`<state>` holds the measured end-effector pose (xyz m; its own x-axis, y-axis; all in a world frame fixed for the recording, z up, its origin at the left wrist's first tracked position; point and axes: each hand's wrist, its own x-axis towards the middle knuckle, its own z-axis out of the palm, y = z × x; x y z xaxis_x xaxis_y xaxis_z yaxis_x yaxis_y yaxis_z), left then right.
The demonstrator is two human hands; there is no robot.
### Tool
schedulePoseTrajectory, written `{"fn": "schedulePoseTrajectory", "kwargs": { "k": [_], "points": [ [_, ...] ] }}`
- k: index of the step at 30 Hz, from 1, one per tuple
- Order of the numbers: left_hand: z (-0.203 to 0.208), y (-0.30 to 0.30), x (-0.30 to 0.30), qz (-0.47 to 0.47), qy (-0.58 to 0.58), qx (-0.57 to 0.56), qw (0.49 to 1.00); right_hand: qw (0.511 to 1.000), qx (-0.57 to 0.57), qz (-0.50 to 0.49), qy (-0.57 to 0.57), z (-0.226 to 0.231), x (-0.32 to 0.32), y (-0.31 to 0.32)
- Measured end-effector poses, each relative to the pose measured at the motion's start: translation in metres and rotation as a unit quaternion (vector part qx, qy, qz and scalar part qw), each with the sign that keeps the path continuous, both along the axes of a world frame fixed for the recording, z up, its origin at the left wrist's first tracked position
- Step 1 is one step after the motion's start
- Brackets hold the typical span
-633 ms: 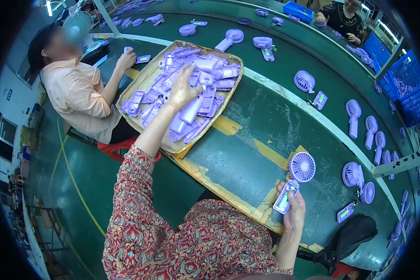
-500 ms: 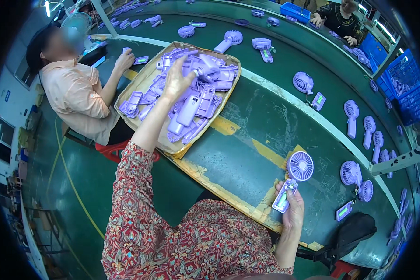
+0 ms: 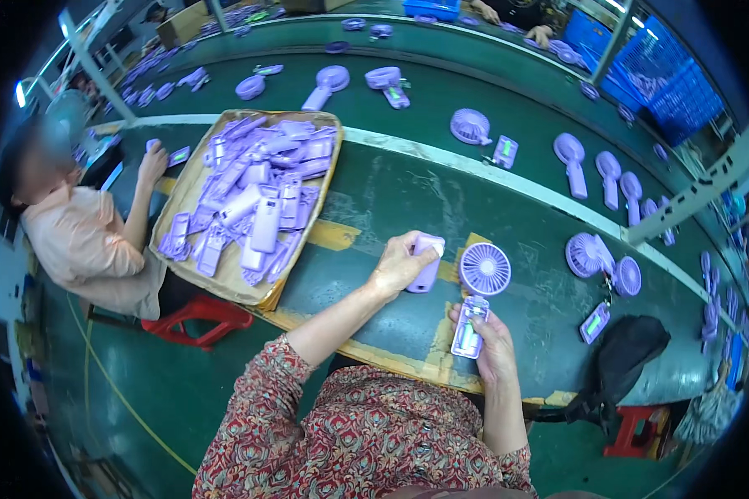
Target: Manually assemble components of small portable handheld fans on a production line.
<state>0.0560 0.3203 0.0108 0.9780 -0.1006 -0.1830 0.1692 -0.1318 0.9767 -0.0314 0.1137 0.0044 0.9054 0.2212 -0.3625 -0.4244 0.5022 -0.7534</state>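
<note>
My right hand (image 3: 496,345) is closed around the opened handle of a small purple handheld fan (image 3: 484,269). Its round grille points away from me, and inside the handle a green-and-white part shows. To the left of it, my left hand (image 3: 402,264) grips a purple plastic handle cover (image 3: 425,264) just above the green table. The two pieces are apart. Left of my hands stands a shallow cardboard-lined tray (image 3: 282,287) heaped with purple handle covers (image 3: 265,223).
Beyond the pale strip, several purple fans (image 3: 471,126) lie on the green conveyor (image 3: 424,58). A black bag (image 3: 630,358) rests at the table's right edge. At the left a co-worker (image 3: 87,237) sits on a red stool (image 3: 198,320). Blue crates (image 3: 672,91) stand at the far right.
My left hand has come out of the tray and moved right with a purple handle cover, close to the fan. My right hand still holds the fan. The whole view has shifted.
</note>
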Motion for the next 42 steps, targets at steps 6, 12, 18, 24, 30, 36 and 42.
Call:
{"fn": "schedulePoseTrajectory", "kwargs": {
  "k": [6, 12, 18, 24, 30, 36, 42],
  "points": [
    [-0.03, 0.004, 0.003, 0.021, -0.16, 0.12, 0.98, 1.0, -0.018, -0.014, 0.005, 0.002, 0.007, 0.0],
    [0.022, 0.012, -0.014, -0.171, -0.328, 0.415, 0.831, 1.0, 0.027, -0.005, 0.001, 0.0, 0.017, -0.002],
    [0.034, 0.018, -0.026, -0.299, -0.261, 0.458, 0.795, 0.998, 0.05, -0.02, 0.012, -0.004, 0.009, -0.004],
    [0.047, 0.024, -0.036, -0.278, -0.176, 0.488, 0.808, 0.999, 0.047, -0.017, 0.003, -0.004, 0.007, -0.002],
    [0.045, -0.016, -0.068, -0.097, 0.02, 0.257, 0.961, 0.999, 0.046, -0.022, 0.016, -0.009, 0.009, 0.0],
    [0.042, -0.047, -0.084, -0.115, 0.006, 0.225, 0.967, 0.999, 0.018, -0.032, 0.017, -0.007, 0.007, 0.001],
    [0.038, -0.057, -0.087, -0.132, -0.047, 0.286, 0.948, 0.999, 0.036, -0.007, -0.009, -0.013, 0.004, 0.001]
  ]
}}
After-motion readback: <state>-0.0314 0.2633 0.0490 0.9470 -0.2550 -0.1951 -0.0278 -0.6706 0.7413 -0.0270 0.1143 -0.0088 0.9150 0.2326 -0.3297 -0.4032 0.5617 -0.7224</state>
